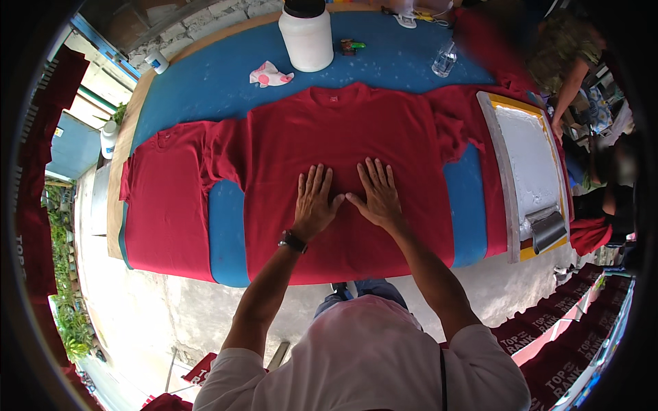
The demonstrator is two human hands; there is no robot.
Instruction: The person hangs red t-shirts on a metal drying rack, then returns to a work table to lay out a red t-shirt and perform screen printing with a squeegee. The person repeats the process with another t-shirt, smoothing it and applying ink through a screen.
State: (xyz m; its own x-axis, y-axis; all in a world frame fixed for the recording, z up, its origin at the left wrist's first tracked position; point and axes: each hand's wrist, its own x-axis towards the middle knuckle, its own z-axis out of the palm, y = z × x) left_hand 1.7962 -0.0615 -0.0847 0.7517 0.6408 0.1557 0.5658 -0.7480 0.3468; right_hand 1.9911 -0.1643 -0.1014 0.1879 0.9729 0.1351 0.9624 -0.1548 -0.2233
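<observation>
A red T-shirt [343, 144] lies spread flat on the blue table [212, 85], its collar toward the far side. My left hand [314, 202] rests palm down on the middle of the shirt, fingers stretched out. Beside it my right hand [377, 194] lies flat as well, the two thumbs almost meeting. Neither hand holds anything. To the left a second red T-shirt [168, 202] is laid out, touching the first one's sleeve. On the right a screen-printing frame [531, 164] with white ink on its mesh sits over another red shirt, a squeegee [547, 231] resting at its near end.
A white tub [306, 38] with a dark lid, a pink-spotted cloth [270, 74] and a clear bottle [444, 60] stand along the far side. Another person's arm [570, 89] is at the right. Printed red shirts [555, 335] hang at the lower right.
</observation>
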